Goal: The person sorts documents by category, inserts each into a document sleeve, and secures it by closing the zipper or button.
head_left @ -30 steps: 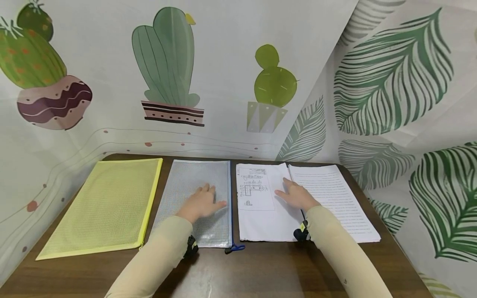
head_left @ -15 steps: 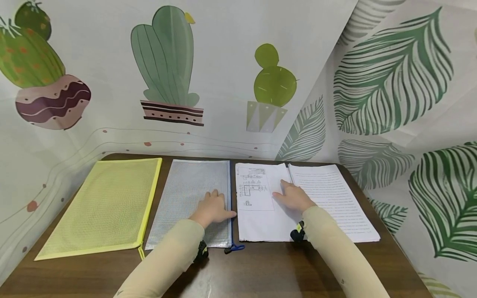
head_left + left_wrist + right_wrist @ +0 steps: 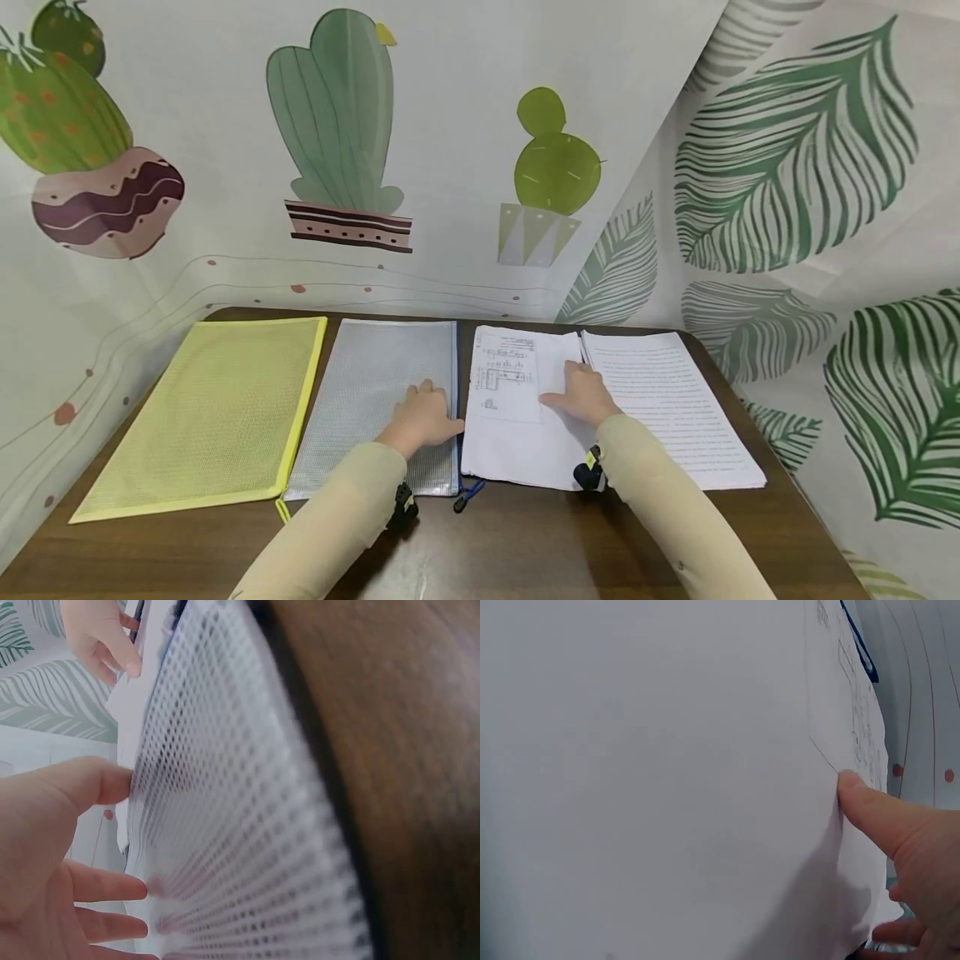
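Note:
My left hand [image 3: 422,419] rests on a clear mesh zipper pouch [image 3: 352,392] with a blue zip edge. In the left wrist view its thumb and fingertips touch the mesh [image 3: 225,795], fingers fairly straight. My right hand [image 3: 585,396] lies on a stack of white paper [image 3: 502,450] whose top sheet bears a technical drawing. In the right wrist view the thumb [image 3: 874,810] is straight and presses on the sheet; the other fingers are partly cut off. The stack lies slightly turned, close beside the pouch's zip edge.
A yellow mesh zipper pouch [image 3: 202,408] lies at the left of the brown table [image 3: 510,550]. Printed text sheets [image 3: 675,400] lie to the right of the drawing. A blue zipper pull [image 3: 468,495] sticks out at the clear pouch's near corner. Patterned cloth walls [image 3: 457,167] stand behind.
The clear pouch has slid slightly left under my left hand, which first moved right to its zip edge. My right hand and the drawing stack have shifted left, the stack turning a little.

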Motion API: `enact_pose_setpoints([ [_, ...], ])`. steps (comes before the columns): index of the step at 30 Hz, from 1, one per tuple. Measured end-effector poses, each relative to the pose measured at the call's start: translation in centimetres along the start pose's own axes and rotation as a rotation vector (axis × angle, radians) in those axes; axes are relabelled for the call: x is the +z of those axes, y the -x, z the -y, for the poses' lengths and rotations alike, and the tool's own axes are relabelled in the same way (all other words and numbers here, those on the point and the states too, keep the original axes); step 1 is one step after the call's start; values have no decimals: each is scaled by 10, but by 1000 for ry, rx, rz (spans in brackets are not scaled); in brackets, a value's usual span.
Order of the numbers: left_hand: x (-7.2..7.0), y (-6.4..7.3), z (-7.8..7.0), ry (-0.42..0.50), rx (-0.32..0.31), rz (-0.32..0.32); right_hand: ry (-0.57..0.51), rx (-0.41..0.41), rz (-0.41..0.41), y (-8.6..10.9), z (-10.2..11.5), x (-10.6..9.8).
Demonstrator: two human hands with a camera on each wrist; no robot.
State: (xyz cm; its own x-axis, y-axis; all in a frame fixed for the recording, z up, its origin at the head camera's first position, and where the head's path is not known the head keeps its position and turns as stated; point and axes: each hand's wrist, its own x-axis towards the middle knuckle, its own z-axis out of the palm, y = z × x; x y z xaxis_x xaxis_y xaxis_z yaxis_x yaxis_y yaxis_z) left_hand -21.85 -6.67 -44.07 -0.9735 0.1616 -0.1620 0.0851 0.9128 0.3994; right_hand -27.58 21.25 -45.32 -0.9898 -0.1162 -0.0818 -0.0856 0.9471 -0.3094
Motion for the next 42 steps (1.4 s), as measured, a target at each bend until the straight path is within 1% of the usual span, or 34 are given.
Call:
enact_pose_setpoints([
  [2, 1, -1, 1, 5, -2, -11, -18, 47, -6, 0, 4, -1],
  [5, 1, -2, 2, -1, -4, -16, -73, 122, -6, 0, 10, -3],
  [9, 0, -1, 4, -1, 3, -13, -139, 190, -2, 0, 14, -6],
  [12, -1, -1, 5, 6, 9, -9, -171, 223, 6, 1, 16, -9],
  [17, -1, -1, 6, -6, 14, 1, -160, 263, 34, 0, 17, -9],
  [20, 0, -2, 5, -21, 13, -1, -170, 280, 39, 0, 19, -10],
  [23, 0, -2, 4, -34, 11, -6, -175, 285, 43, -1, 20, -12],
  [27, -1, -2, 2, -38, 12, -7, -158, 291, 76, -1, 19, -12],
  [29, -2, -2, 2, -36, 16, -8, -166, 290, 83, -1, 18, -11],
  [33, -3, -2, 2, -29, 16, -16, -219, 271, 54, -1, 15, -10],
  [35, -3, -2, 4, -10, 11, -20, -234, 246, 35, -2, 13, -11],
  [38, -2, -2, 7, 25, 5, -27, -290, 219, 46, -2, 7, -12],
  [40, -2, -1, 10, 60, 3, -35, -368, 207, 83, -2, 2, -13],
  [42, -2, 0, 12, 94, 6, -51, -471, 210, 134, -1, -2, -13],
])
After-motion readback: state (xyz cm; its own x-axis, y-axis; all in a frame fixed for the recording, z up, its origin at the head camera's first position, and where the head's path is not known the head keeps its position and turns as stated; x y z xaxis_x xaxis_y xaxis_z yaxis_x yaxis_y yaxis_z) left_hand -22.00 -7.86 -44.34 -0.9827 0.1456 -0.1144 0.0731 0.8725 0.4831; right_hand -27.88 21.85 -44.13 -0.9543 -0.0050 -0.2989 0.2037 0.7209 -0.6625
